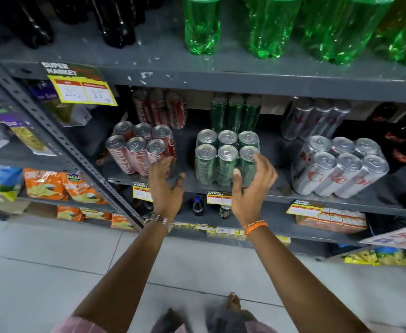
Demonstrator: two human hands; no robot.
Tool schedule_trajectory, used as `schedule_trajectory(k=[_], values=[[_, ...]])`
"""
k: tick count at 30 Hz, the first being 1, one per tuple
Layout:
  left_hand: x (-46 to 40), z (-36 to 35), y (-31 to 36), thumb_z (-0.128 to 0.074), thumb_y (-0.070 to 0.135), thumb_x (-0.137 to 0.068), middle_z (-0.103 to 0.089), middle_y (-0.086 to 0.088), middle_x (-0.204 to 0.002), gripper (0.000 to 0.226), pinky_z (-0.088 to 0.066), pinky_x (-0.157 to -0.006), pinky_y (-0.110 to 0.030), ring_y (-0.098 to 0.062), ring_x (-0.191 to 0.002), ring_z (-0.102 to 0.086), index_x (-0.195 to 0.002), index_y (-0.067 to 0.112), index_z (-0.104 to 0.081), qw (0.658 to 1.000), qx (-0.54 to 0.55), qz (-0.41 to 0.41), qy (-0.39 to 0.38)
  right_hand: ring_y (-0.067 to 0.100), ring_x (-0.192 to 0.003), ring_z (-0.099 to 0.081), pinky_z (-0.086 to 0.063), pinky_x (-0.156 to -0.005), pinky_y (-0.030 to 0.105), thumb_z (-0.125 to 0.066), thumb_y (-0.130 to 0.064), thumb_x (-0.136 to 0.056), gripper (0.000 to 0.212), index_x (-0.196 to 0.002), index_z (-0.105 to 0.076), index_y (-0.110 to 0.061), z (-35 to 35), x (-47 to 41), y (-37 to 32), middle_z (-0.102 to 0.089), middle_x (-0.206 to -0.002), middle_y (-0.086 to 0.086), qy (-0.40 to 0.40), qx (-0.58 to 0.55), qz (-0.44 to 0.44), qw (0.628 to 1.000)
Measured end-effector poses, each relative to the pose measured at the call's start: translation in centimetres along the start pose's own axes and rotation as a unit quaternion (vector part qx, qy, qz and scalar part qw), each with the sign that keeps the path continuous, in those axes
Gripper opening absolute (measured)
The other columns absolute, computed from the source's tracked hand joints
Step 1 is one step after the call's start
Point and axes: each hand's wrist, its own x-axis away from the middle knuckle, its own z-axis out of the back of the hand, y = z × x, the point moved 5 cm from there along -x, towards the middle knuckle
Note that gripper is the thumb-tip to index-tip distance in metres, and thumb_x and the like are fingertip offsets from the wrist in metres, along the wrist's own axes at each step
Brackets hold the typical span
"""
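Note:
A shrink-wrapped pack of green cans (217,159) stands at the front of the middle grey shelf (317,198). My right hand (253,188) is at the pack's front right corner, fingers spread and lightly curved against the rightmost can, thumb at the pack's front. My left hand (166,188) is held up with straight fingers in the gap between the green pack and a pack of red cola cans (139,150); it holds nothing and stays apart from the green pack. A pack of silver cola cans (341,169) sits further right on the same shelf.
More red, green and silver packs stand behind the front row. Green bottles (202,27) and dark bottles (115,20) fill the shelf above. Price tags (81,87) hang from shelf edges. Snack bags (45,186) lie on the left rack, small cartons (334,219) below right. Tiled floor underfoot.

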Motion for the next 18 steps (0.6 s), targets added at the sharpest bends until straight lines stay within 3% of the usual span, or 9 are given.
schedule_trajectory(k=[3, 5, 7, 10, 13, 18], values=[[-1.2, 5.7, -2.0, -0.076, 0.002, -0.068, -0.060, -0.012, -0.120, 0.053, -0.052, -0.093, -0.051, -0.032, -0.111, -0.060, -0.117, 0.006, -0.058, 0.989, -0.041, 0.013, 0.144, 0.014, -0.132, -0.040, -0.028, -0.115, 0.021, -0.060, -0.024, -0.095, 0.041, -0.134, -0.050, -0.016, -4.0, 1.7, -4.6, -0.045, -0.138, 0.002, -0.054, -0.064, 0.058, 0.995], [-3.0, 8.0, -3.7, -0.074, 0.001, -0.067, -0.055, -0.019, -0.126, 0.058, -0.049, -0.097, -0.052, -0.039, -0.114, -0.057, -0.120, 0.000, -0.053, 0.982, -0.072, 0.063, 0.160, 0.010, -0.131, -0.040, -0.029, -0.114, 0.017, -0.060, -0.023, -0.097, 0.037, -0.131, -0.051, -0.016, -7.3, 2.4, -7.1, -0.045, -0.135, 0.001, -0.130, -0.092, 0.056, 0.986], [-5.4, 8.9, -6.0, -0.072, -0.001, -0.070, -0.044, -0.023, -0.141, 0.071, -0.041, -0.109, -0.052, -0.044, -0.128, -0.049, -0.135, -0.004, -0.044, 0.984, -0.089, 0.119, 0.098, 0.014, -0.129, -0.043, -0.035, -0.113, 0.023, -0.062, -0.022, -0.094, 0.041, -0.133, -0.049, -0.015, -10.9, 2.9, -8.8, -0.046, -0.134, 0.002, -0.208, -0.079, 0.031, 0.974], [-8.7, 9.6, -8.9, -0.071, 0.005, -0.081, -0.029, -0.026, -0.156, 0.080, -0.031, -0.119, -0.050, -0.044, -0.145, -0.033, -0.149, -0.004, -0.029, 0.982, -0.107, 0.157, -0.018, 0.024, -0.131, -0.045, -0.038, -0.115, 0.035, -0.066, -0.015, -0.091, 0.054, -0.141, -0.043, -0.012, -15.4, 2.9, -9.1, -0.045, -0.137, 0.008, -0.286, -0.064, -0.087, 0.952], [-11.1, 10.0, -9.8, -0.065, 0.006, -0.088, -0.037, -0.025, -0.154, 0.070, -0.035, -0.115, -0.048, -0.041, -0.143, -0.037, -0.149, -0.001, -0.032, 0.982, -0.121, 0.098, -0.106, 0.031, -0.135, -0.046, -0.037, -0.116, 0.041, -0.063, -0.013, -0.094, 0.053, -0.142, -0.042, -0.006, -18.3, 2.6, -8.5, -0.047, -0.143, 0.015, -0.329, -0.050, -0.171, 0.927], [-13.0, 10.2, -10.6, -0.057, 0.004, -0.093, -0.055, -0.022, -0.137, 0.052, -0.046, -0.100, -0.045, -0.039, -0.125, -0.054, -0.141, 0.001, -0.040, 0.981, -0.088, 0.057, -0.166, 0.033, -0.137, -0.047, -0.037, -0.117, 0.045, -0.056, -0.011, -0.098, 0.045, -0.139, -0.041, -0.002, -19.8, 3.0, -8.3, -0.049, -0.144, 0.018, -0.333, -0.037, -0.183, 0.924]])
